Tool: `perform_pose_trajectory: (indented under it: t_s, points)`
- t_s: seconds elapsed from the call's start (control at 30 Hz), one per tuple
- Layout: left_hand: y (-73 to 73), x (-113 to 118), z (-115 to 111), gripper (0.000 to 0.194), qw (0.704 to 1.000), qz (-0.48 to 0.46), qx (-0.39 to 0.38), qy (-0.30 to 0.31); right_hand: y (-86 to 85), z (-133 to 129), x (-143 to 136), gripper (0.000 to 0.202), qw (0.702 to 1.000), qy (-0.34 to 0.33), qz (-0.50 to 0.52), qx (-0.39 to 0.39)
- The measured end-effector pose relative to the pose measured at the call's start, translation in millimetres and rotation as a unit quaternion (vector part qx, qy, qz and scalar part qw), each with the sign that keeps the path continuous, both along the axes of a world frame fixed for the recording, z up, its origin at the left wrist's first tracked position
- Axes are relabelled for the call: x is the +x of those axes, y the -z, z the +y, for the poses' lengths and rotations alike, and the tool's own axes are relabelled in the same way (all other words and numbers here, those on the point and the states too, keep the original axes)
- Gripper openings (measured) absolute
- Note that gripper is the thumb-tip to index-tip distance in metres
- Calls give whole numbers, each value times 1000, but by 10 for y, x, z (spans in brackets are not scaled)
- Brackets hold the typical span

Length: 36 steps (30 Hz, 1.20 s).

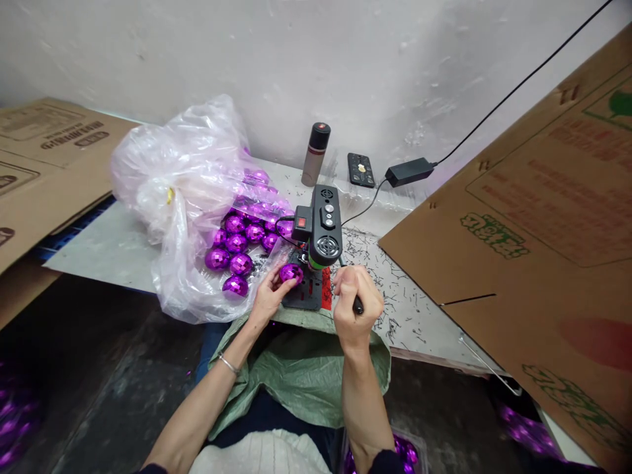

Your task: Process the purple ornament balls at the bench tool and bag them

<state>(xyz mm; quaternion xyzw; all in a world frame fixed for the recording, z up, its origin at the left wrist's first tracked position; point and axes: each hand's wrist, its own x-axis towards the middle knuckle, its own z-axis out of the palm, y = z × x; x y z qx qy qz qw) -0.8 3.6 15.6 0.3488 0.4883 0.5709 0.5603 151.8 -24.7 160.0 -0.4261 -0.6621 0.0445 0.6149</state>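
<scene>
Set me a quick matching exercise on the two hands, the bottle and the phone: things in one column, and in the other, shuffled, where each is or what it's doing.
Column one
1. Left hand
2. Right hand
3. Bottle
4. Phone

Column two
A. Lying flat, beside the black power adapter
B. Closed around the black handle of the machine
C. Standing upright near the wall
D. Holding a shiny purple ball

Right pairs: 1-D, 2-B, 3-C, 4-A
</scene>
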Motion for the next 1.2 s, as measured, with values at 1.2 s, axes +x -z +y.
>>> perform_pose_trajectory:
  t_s: [1.2]
  points:
    - [-103, 69, 94, 57, 938, 290, 158, 110, 85, -37, 43, 30, 1000, -3, -24, 12]
